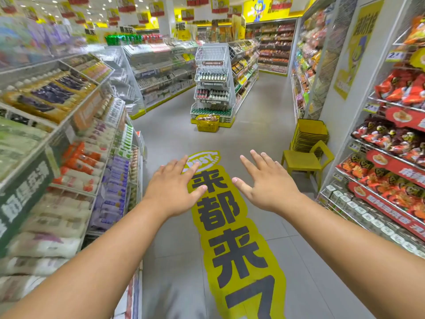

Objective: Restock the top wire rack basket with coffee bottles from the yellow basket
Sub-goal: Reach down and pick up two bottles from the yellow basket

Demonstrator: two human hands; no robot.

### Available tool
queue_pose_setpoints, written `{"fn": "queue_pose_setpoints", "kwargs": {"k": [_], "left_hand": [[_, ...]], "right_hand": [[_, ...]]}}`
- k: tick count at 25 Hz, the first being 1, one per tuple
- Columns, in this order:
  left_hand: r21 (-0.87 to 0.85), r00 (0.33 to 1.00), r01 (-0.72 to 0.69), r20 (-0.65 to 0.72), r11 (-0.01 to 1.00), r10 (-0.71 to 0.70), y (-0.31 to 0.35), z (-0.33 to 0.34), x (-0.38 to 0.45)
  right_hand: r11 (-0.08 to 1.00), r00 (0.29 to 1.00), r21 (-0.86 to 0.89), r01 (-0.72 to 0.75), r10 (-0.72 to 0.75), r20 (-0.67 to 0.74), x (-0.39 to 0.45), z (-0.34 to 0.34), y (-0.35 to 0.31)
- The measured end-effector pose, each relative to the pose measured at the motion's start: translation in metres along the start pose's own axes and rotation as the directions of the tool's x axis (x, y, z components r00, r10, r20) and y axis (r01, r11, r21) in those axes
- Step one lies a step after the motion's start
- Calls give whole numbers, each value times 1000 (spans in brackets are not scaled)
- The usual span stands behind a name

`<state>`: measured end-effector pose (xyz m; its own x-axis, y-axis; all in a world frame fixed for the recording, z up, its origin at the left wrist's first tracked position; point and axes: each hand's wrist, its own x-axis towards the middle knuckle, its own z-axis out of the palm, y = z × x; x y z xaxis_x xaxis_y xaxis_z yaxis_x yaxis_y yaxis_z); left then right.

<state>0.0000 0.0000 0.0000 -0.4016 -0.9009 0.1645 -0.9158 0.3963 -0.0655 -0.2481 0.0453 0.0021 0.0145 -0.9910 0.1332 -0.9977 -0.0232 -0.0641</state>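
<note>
**Both hands empty, stock basket far down the aisle**

Left hand (172,182) and right hand (264,183): both held out in front, palms down, fingers straight and spread, gripping nothing, touching nothing. They hover side by side over a yellow floor sticker (232,240) with large dark characters, forearms reaching in from the bottom corners.

Yellow basket (207,124): on the grey floor well ahead, at the foot of the white wire rack (212,84), touching or just in front of its yellow base. Packed with brown-topped items; too small to read as bottles for certain.

Top wire rack basket (211,54): looks bare of stock. Lower tiers carry rows of bottles.

Shelves of packaged goods (57,139) line the left side; snack bags (400,134) line the right. Yellow chair (307,161) stands near the right shelving, with stacked yellow baskets (310,134) just behind it.
</note>
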Motion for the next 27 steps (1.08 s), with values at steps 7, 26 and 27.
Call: {"fn": "queue_pose_setpoints", "kwargs": {"k": [7, 26, 27], "left_hand": [[-14, 998, 53, -32, 998, -54, -3, 22, 166], [-44, 998, -31, -62, 999, 28, -199, 136, 639], [-37, 997, -38, -66, 999, 36, -207, 141, 663]], "right_hand": [[999, 999, -10, 36, -36, 10, 160, 8, 64], [998, 998, -31, -54, 55, 6, 657, 94, 86], [998, 998, -30, -58, 59, 3, 680, 98, 88]]}}
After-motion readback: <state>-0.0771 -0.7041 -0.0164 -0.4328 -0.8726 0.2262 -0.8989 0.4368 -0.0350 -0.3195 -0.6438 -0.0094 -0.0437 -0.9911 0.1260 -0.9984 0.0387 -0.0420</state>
